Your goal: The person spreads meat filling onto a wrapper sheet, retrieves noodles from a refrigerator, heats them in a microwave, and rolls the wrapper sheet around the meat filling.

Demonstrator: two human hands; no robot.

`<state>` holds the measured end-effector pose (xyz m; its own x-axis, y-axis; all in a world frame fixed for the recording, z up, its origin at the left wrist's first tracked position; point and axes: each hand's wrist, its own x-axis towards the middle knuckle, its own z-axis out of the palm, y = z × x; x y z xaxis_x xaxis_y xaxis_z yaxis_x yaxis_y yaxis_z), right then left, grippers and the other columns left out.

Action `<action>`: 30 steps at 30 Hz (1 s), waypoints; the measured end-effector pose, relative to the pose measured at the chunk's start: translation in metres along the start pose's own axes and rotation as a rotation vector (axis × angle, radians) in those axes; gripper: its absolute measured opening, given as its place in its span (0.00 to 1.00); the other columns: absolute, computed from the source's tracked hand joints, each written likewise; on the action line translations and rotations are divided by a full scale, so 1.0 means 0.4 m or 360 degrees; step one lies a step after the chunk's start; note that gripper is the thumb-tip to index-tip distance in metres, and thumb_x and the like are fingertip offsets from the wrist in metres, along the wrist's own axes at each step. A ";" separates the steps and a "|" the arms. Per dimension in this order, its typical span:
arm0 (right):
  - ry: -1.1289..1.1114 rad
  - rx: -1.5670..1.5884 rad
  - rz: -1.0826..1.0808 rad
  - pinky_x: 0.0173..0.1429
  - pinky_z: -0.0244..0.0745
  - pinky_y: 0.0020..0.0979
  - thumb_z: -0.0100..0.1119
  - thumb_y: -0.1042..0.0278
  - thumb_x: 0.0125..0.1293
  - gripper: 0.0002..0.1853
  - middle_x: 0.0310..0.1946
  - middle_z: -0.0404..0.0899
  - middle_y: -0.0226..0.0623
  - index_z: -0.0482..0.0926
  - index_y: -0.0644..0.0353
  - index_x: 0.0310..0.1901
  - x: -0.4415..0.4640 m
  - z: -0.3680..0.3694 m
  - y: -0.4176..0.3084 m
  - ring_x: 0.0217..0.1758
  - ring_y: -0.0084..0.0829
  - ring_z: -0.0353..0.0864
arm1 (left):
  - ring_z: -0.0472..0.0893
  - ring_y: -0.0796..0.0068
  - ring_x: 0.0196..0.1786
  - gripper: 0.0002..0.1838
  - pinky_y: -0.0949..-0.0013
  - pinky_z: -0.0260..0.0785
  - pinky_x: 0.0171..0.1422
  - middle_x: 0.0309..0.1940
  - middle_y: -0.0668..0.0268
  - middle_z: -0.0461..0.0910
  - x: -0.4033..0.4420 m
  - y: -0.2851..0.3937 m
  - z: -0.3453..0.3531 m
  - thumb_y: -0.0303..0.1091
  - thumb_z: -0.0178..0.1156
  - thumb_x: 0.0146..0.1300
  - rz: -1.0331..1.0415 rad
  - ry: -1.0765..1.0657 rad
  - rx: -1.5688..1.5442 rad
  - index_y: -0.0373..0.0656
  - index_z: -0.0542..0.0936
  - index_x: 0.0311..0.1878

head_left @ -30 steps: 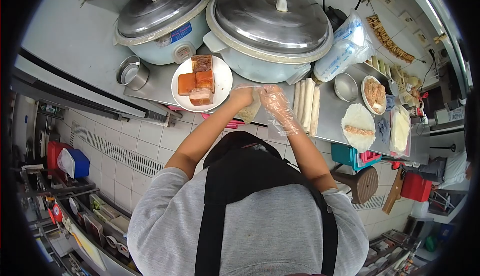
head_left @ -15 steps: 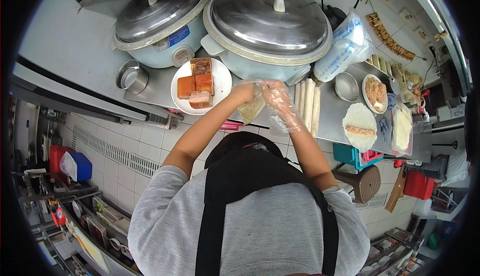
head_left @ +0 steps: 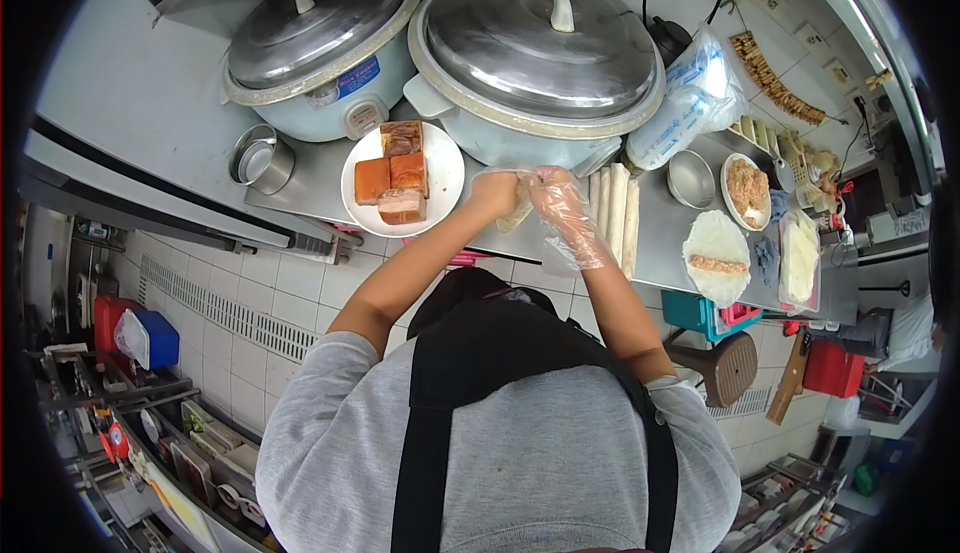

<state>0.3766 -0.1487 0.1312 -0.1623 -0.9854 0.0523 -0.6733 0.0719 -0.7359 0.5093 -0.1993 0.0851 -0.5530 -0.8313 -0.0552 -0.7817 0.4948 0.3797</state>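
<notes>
My left hand (head_left: 496, 195) is closed on a clear plastic bag (head_left: 515, 215) with something pale inside, at the counter's front edge. Close beside it, my right hand (head_left: 557, 198), in a clear plastic glove, is pinched at the top of the same bag. To the left lies a white plate (head_left: 440, 193) with several blocks of braised meat (head_left: 407, 173). Just right of my right hand are several long pale rolls (head_left: 620, 213). Farther right, a round wrapper (head_left: 716, 238) carries a strip of pinkish filling (head_left: 718, 265).
Two large lidded rice cookers (head_left: 545, 53) stand behind the plate and my hands. A metal cup (head_left: 268, 165), a metal bowl (head_left: 691, 179), a dish of filling (head_left: 748, 193) and a plastic bag (head_left: 680, 113) are on the counter. A brown stool (head_left: 728, 368) is below; a person (head_left: 905, 333) is far right.
The hands stay close together. The bag, which hung lower and more spread out, now shows less below my left hand. The view has shifted slightly.
</notes>
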 end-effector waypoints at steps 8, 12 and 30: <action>0.0030 0.0086 0.0079 0.33 0.69 0.44 0.55 0.57 0.61 0.18 0.20 0.74 0.55 0.78 0.66 0.26 -0.010 -0.049 -0.040 0.26 0.53 0.76 | 0.82 0.50 0.37 0.13 0.54 0.74 0.43 0.30 0.51 0.81 -0.045 0.042 -0.119 0.30 0.61 0.45 0.0231 0.0333 -0.0305 0.38 0.79 0.37; 0.0058 0.0058 0.0077 0.31 0.67 0.44 0.55 0.57 0.61 0.18 0.18 0.71 0.55 0.76 0.67 0.24 0.006 -0.052 -0.041 0.21 0.51 0.71 | 0.81 0.50 0.36 0.13 0.56 0.74 0.41 0.29 0.50 0.81 -0.048 0.040 -0.148 0.30 0.63 0.43 0.0187 0.0392 -0.0406 0.36 0.77 0.34; -0.0017 0.0022 0.0227 0.35 0.70 0.43 0.57 0.57 0.58 0.16 0.22 0.76 0.54 0.79 0.65 0.27 0.006 -0.031 -0.010 0.27 0.51 0.78 | 0.79 0.59 0.27 0.13 0.62 0.71 0.34 0.21 0.55 0.77 -0.055 -0.008 -0.176 0.32 0.66 0.43 0.0112 0.0518 -0.0706 0.36 0.78 0.32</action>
<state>0.3698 -0.1494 0.1425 -0.2476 -0.9670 -0.0606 -0.6339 0.2090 -0.7447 0.5442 -0.2003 0.1501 -0.4269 -0.8703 0.2455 -0.5109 0.4561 0.7286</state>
